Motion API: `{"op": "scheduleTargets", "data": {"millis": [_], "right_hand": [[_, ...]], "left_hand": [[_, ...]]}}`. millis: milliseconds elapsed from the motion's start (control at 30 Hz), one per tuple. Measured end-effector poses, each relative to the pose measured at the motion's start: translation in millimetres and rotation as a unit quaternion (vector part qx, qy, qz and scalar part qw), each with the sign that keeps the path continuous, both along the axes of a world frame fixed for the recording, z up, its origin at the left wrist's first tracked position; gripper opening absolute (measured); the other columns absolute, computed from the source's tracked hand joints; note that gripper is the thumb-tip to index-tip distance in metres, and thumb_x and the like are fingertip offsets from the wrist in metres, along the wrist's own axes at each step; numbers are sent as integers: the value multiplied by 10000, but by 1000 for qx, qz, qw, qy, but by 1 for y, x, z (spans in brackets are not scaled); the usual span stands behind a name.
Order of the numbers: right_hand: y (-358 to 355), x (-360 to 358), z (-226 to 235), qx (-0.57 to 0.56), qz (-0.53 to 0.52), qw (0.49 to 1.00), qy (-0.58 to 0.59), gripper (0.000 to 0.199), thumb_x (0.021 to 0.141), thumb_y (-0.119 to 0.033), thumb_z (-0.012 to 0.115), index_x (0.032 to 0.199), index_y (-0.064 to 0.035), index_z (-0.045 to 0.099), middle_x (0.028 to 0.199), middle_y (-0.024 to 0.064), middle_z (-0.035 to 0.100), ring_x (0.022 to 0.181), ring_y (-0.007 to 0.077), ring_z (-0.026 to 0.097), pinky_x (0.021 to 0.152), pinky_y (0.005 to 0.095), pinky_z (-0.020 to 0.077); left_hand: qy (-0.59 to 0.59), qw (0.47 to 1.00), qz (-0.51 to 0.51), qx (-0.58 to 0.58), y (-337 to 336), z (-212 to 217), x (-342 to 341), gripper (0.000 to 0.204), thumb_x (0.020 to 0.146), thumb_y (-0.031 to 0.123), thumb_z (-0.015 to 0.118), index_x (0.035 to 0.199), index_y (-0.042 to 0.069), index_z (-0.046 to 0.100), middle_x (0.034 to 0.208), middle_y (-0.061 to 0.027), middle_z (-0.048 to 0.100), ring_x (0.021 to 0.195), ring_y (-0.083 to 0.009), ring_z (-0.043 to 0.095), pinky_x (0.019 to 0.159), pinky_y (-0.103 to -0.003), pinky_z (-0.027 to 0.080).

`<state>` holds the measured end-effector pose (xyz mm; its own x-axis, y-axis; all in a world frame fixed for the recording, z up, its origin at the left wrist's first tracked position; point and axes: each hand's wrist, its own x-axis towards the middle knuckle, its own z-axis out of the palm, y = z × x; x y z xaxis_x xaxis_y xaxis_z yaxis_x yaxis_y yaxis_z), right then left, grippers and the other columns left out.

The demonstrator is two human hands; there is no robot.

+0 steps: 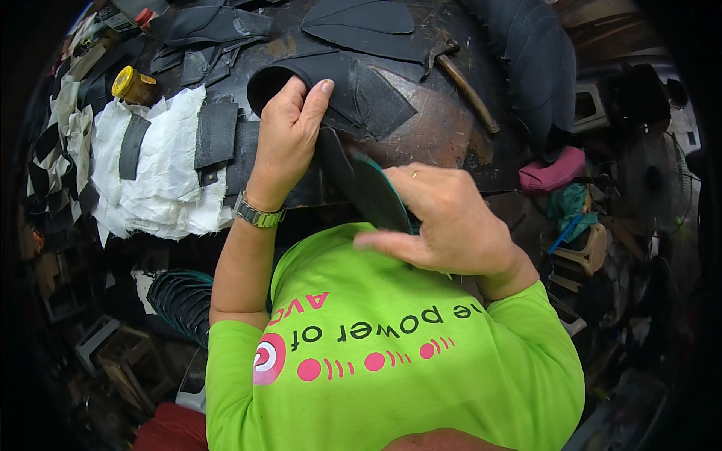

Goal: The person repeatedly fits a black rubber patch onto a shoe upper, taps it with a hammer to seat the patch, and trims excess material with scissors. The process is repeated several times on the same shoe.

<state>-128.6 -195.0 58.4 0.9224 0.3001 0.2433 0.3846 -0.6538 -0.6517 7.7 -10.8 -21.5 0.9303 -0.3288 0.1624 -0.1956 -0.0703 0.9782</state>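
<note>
1. Left hand (288, 131) pinches a curled black sheet (338, 81) stretching rightward from it.
2. Right hand (447, 218), blurred, is nearer the green-edged flap (370, 188), which slants away leftward; its grip cannot be told.

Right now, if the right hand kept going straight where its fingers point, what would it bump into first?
Most likely the black, green-edged piece, just left of the right hand. The fingers may already touch it; one picture makes depth hard to judge.
</note>
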Motion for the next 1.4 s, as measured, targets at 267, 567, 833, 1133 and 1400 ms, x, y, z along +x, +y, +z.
{"op": "scheduleTargets", "data": {"millis": [267, 567, 833, 1133, 1400], "right_hand": [[-17, 25, -26, 218, -90, 958, 162, 200, 863, -18, 754, 1060, -4, 717, 910, 84, 735, 819, 135, 668, 756, 300, 533], [-11, 23, -50, 401, -84, 892, 191, 370, 862, 1, 775, 1206, 31, 643, 1042, 29, 715, 915, 86, 648, 833, 252, 544], [-12, 25, -54, 411, -101, 887, 184, 326, 848, 13, 782, 1155, 19, 674, 1022, 19, 715, 908, 81, 646, 831, 255, 544], [-15, 25, -60, 420, -110, 883, 177, 310, 839, -7, 805, 1125, 11, 685, 1000, 18, 719, 893, 80, 650, 812, 257, 547], [-13, 28, -61, 428, -125, 878, 172, 304, 834, -8, 805, 1114, 10, 691, 990, 31, 725, 878, 92, 664, 804, 260, 561]], "left_hand": [[126, 975, -184, -21, 7, 26, 15, 266, 1002, 277, 678, 867, 50, 646, 757, 87, 543, 688, 8, 489, 588, -201, 411], [181, 966, -185, 10, 6, 28, 20, 301, 971, 313, 709, 788, 79, 664, 720, 97, 553, 672, 10, 519, 600, -195, 413], [179, 963, -200, 1, 2, 30, 21, 341, 963, 323, 722, 718, 104, 630, 676, 114, 499, 622, 13, 456, 562, -207, 367], [156, 968, -195, 1, -1, 28, 18, 366, 964, 330, 720, 700, 103, 608, 657, 118, 460, 609, 17, 438, 545, -200, 352], [151, 964, -218, -8, 0, 26, 20, 362, 972, 340, 708, 722, 96, 610, 676, 117, 455, 633, 19, 434, 559, -203, 353]]}}
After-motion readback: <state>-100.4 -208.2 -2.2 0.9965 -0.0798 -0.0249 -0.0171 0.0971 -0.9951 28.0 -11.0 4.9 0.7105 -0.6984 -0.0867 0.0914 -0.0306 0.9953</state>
